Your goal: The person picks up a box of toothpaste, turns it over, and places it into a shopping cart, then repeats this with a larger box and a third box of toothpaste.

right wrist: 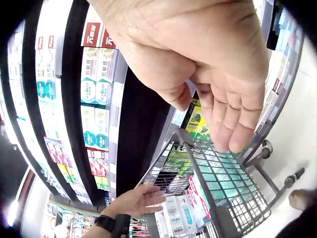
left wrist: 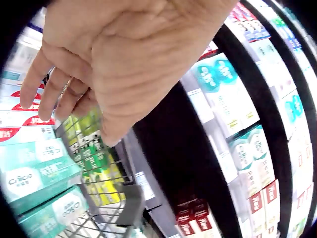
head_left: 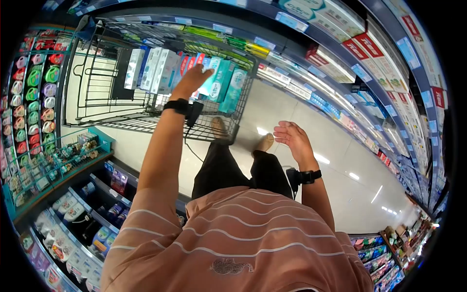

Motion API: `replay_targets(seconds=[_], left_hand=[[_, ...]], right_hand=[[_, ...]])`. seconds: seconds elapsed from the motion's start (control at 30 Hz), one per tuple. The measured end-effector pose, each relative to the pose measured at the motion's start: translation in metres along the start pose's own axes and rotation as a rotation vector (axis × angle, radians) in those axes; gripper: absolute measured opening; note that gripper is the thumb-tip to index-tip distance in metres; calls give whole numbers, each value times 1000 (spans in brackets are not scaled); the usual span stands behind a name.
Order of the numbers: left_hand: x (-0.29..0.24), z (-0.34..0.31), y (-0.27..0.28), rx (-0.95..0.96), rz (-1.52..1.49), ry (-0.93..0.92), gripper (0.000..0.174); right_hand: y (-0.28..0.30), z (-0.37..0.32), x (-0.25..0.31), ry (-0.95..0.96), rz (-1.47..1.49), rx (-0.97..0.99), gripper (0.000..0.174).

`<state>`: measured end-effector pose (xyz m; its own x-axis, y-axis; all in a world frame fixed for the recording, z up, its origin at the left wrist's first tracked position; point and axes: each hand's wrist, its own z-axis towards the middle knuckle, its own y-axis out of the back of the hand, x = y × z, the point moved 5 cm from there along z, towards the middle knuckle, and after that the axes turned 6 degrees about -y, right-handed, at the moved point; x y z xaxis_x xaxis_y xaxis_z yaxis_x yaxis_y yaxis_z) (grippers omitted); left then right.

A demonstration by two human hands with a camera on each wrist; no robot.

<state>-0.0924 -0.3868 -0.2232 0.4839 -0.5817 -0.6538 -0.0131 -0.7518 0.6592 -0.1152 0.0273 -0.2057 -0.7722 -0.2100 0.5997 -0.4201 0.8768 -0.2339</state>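
Note:
A row of upright toothpaste-like boxes stands in the wire shopping cart (head_left: 146, 127): white boxes (head_left: 165, 70), red-and-white ones and teal boxes (head_left: 221, 80). My left hand (head_left: 194, 80) is over the middle of the row, fingers loosely extended; whether it touches the boxes cannot be told. In the left wrist view the left hand (left wrist: 119, 64) hangs above red-and-white boxes (left wrist: 25, 119) and teal boxes (left wrist: 39, 178). My right hand (head_left: 294, 138) is held palm up beside the cart, holding nothing. In the right wrist view that hand (right wrist: 198, 64) has its fingers extended near the cart's rim.
Shelves of boxed goods (head_left: 340, 73) run along the far side and right of the cart. Bottles (head_left: 34, 92) line a rack at the left, with a teal-edged bin (head_left: 53, 165) and more shelves below it. My feet are on the pale floor (head_left: 292, 170) just behind the cart.

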Motion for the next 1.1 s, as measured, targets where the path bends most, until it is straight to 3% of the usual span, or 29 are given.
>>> replay_targets(seconds=[0.03, 0.27, 0.3, 0.4, 0.53, 0.6, 0.67, 0.8, 1.1], left_hand=[[28, 10, -14, 39, 29, 9, 81], [90, 21, -57, 270, -94, 131, 78], [94, 23, -62, 224, -24, 79, 76], [99, 29, -84, 298, -46, 92, 75], [97, 28, -102, 222, -71, 131, 80], [85, 25, -99, 278, -55, 64, 93], [79, 20, -98, 345, -137, 71, 93], [109, 29, -128, 272, -18, 91, 89], [94, 17, -115, 310, -98, 115, 82]], right_hand=[[-14, -4, 1, -10, 4, -17, 43], [-87, -2, -6, -9, 21, -92, 42], [-94, -1, -9, -19, 25, -92, 42], [-107, 0, -13, -41, 32, -116, 41], [-118, -8, -9, -27, 45, -134, 39], [-115, -9, -10, -10, 64, -139, 39], [-112, -9, -10, 8, 79, -159, 38], [-110, -5, -12, 6, 120, -187, 40], [-122, 3, -38, -35, 169, -183, 43]])
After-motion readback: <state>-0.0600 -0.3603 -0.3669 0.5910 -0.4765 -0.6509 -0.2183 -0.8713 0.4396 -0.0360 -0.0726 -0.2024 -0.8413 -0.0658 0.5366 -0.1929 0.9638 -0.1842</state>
